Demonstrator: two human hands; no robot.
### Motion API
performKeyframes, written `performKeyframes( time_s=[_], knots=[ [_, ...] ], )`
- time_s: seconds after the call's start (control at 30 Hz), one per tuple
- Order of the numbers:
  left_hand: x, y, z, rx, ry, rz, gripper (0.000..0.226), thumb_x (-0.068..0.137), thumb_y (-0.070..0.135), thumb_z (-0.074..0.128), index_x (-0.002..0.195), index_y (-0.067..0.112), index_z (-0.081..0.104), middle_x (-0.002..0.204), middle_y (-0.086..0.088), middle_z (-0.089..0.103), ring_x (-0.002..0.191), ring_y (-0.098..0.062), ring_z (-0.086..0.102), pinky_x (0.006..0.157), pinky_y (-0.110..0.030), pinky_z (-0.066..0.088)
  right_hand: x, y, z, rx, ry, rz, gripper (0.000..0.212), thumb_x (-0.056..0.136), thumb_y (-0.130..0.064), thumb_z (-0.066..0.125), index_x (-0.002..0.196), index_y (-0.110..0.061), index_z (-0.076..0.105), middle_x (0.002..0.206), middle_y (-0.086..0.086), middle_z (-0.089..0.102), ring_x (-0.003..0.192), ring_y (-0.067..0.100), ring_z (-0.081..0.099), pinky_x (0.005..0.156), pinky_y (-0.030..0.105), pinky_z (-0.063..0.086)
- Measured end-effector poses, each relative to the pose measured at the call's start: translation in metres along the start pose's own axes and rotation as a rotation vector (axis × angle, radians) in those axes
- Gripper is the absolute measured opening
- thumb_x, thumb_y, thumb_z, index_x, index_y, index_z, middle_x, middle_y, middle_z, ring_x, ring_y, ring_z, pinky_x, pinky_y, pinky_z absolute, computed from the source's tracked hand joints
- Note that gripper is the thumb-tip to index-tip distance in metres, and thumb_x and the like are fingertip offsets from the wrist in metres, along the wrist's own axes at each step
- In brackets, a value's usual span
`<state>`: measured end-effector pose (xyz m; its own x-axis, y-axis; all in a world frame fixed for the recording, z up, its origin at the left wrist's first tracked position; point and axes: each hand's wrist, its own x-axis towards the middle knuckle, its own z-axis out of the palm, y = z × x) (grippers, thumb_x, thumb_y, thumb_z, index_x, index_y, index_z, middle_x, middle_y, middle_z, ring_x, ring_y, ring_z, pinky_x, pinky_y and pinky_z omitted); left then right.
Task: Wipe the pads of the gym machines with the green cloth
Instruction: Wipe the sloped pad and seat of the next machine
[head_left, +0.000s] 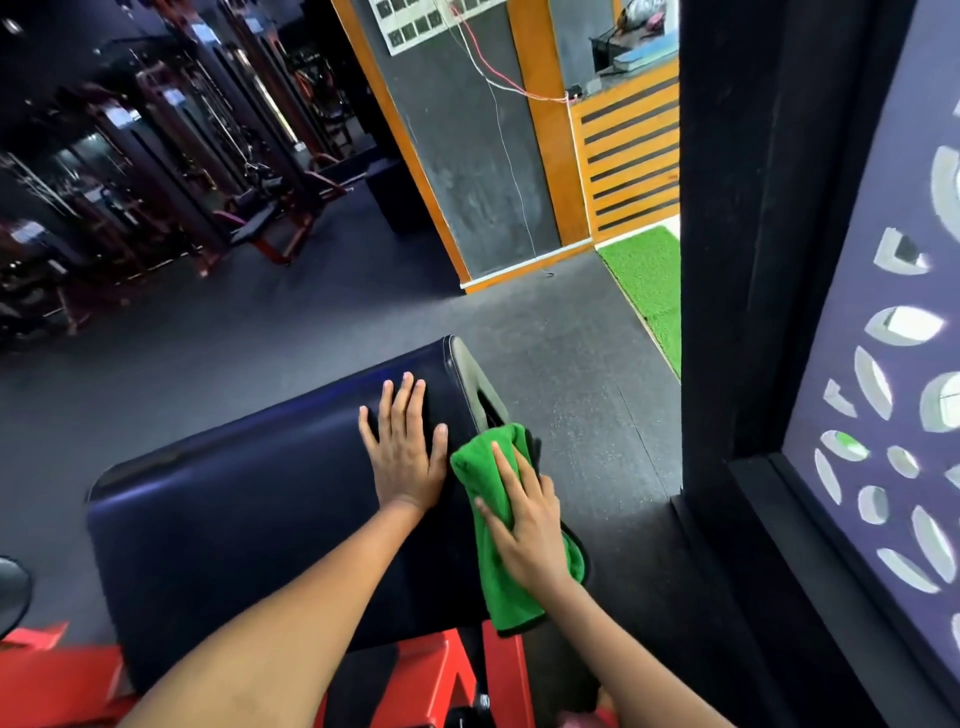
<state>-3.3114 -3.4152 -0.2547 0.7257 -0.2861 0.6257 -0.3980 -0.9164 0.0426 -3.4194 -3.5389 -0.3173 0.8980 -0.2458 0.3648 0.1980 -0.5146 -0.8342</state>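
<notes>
A wide dark blue pad (234, 514) of a gym machine fills the lower middle, mounted on a red frame (441, 675). My left hand (402, 452) lies flat on the pad's top near its right end, fingers straight and spread. My right hand (524, 525) presses the green cloth (498, 587) against the pad's right edge, fingers stretched over it. The cloth hangs folded down the pad's side, its lower end near the red frame.
A black pillar (727, 260) and a patterned purple panel (883, 389) stand close on the right. Dark rubber floor (571, 338) lies ahead, with green turf (649, 280) beyond it. Red gym machines (208, 182) fill the back left. An orange-trimmed wall (467, 156) stands ahead.
</notes>
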Motion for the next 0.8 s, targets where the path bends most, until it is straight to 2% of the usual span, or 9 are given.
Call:
performKeyframes(
  time_s=[0.1, 0.27, 0.43, 0.53, 0.63, 0.73, 0.8],
  knots=[
    [0.001, -0.002, 0.000, -0.008, -0.015, 0.009, 0.055, 0.094, 0.041, 0.029, 0.142, 0.014, 0.032, 0.149, -0.009, 0.037, 0.140, -0.023, 0.024, 0.113, -0.049, 0.007, 0.044, -0.017, -0.003, 0.014, 0.034, -0.013, 0.063, 0.090, -0.054, 0.035, 0.142, -0.056, -0.001, 0.150, 0.003, 0.035, 0.111, 0.032, 0.044, 0.094, 0.050, 0.041],
    [0.002, -0.001, -0.003, 0.005, -0.068, 0.010, 0.059, 0.099, 0.049, 0.013, 0.145, 0.013, 0.026, 0.151, -0.008, 0.033, 0.141, -0.023, 0.021, 0.114, -0.047, 0.004, 0.097, -0.039, -0.007, 0.004, 0.009, 0.006, 0.060, 0.096, -0.042, 0.045, 0.146, -0.045, 0.012, 0.154, 0.002, 0.028, 0.118, 0.031, 0.040, 0.099, 0.049, 0.037],
    [0.002, -0.002, -0.004, -0.020, -0.062, 0.004, 0.056, 0.098, 0.047, 0.020, 0.142, 0.015, 0.031, 0.149, -0.007, 0.035, 0.141, -0.023, 0.024, 0.114, -0.048, 0.006, 0.044, -0.015, -0.001, 0.053, 0.033, -0.025, 0.060, 0.092, -0.050, 0.039, 0.146, -0.044, 0.015, 0.149, 0.002, 0.037, 0.115, 0.027, 0.043, 0.100, 0.045, 0.039],
    [0.002, 0.000, -0.002, -0.011, -0.047, -0.001, 0.054, 0.093, 0.039, 0.034, 0.140, 0.014, 0.034, 0.147, -0.009, 0.039, 0.140, -0.024, 0.025, 0.113, -0.051, 0.009, -0.011, 0.005, 0.002, 0.049, 0.026, 0.024, 0.061, 0.091, -0.051, 0.038, 0.144, -0.053, 0.007, 0.149, -0.001, 0.038, 0.115, 0.025, 0.043, 0.102, 0.045, 0.038],
    [0.003, 0.002, -0.002, -0.003, -0.041, 0.004, 0.054, 0.091, 0.036, 0.037, 0.140, 0.013, 0.035, 0.148, -0.008, 0.038, 0.140, -0.023, 0.024, 0.113, -0.050, 0.007, -0.050, 0.013, 0.005, 0.066, 0.029, 0.098, 0.060, 0.090, -0.054, 0.035, 0.140, -0.061, 0.003, 0.148, -0.006, 0.037, 0.116, 0.016, 0.039, 0.102, 0.042, 0.036],
    [0.001, 0.000, -0.003, 0.006, -0.035, -0.001, 0.054, 0.091, 0.036, 0.036, 0.141, 0.013, 0.035, 0.148, -0.008, 0.037, 0.141, -0.023, 0.024, 0.114, -0.049, 0.006, -0.043, 0.010, 0.007, 0.086, 0.051, 0.126, 0.059, 0.090, -0.054, 0.036, 0.140, -0.062, 0.004, 0.144, -0.007, 0.042, 0.112, 0.012, 0.039, 0.099, 0.039, 0.037],
    [0.001, 0.000, -0.002, 0.004, -0.040, -0.007, 0.054, 0.092, 0.037, 0.035, 0.140, 0.013, 0.035, 0.148, -0.008, 0.038, 0.140, -0.024, 0.025, 0.113, -0.050, 0.008, -0.019, 0.001, 0.004, 0.099, 0.049, 0.121, 0.059, 0.090, -0.053, 0.036, 0.142, -0.057, 0.008, 0.143, -0.004, 0.044, 0.113, 0.018, 0.043, 0.099, 0.041, 0.039]
  ],
)
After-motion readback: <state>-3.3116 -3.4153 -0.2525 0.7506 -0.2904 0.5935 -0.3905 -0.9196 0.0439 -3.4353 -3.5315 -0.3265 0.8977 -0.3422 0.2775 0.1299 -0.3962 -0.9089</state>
